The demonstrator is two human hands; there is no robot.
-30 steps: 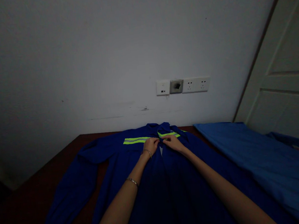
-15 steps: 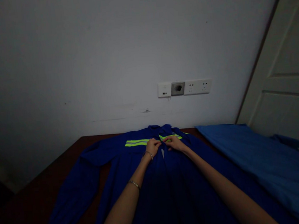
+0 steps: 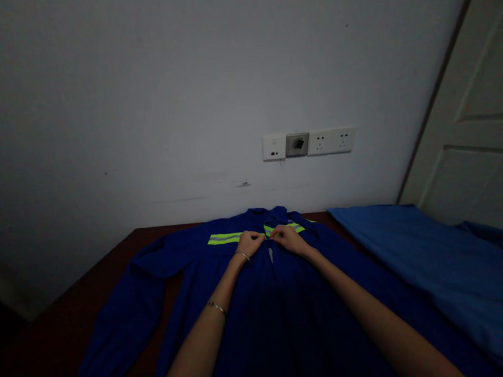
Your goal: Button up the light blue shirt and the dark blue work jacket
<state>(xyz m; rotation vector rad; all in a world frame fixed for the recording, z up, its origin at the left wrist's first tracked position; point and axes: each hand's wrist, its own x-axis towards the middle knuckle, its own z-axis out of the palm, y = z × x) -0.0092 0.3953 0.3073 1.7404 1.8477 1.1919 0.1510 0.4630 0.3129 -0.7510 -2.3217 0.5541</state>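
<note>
A dark blue work jacket (image 3: 244,296) with a yellow-green reflective stripe (image 3: 223,238) lies spread out, its collar towards the wall. My left hand (image 3: 250,245) pinches the front edge of the jacket at chest height, beside the stripe. Close by on the other side of the opening, my right hand (image 3: 288,238) pinches the opposite front edge. The fingertips of both hands almost meet. Whatever small fastening lies between them is too small and dark to make out. Below the hands the front parts slightly, showing a pale sliver.
The jacket rests on a dark red-brown table (image 3: 119,254) against a pale wall (image 3: 158,102). A lighter blue cloth (image 3: 436,259) lies at the right. Wall sockets (image 3: 329,142) sit above the table, and a panelled door (image 3: 487,142) stands at the right.
My left hand has shifted slightly left and its wrist has turned. My right hand stays pinched at nearly the same spot. The view has tilted a little.
</note>
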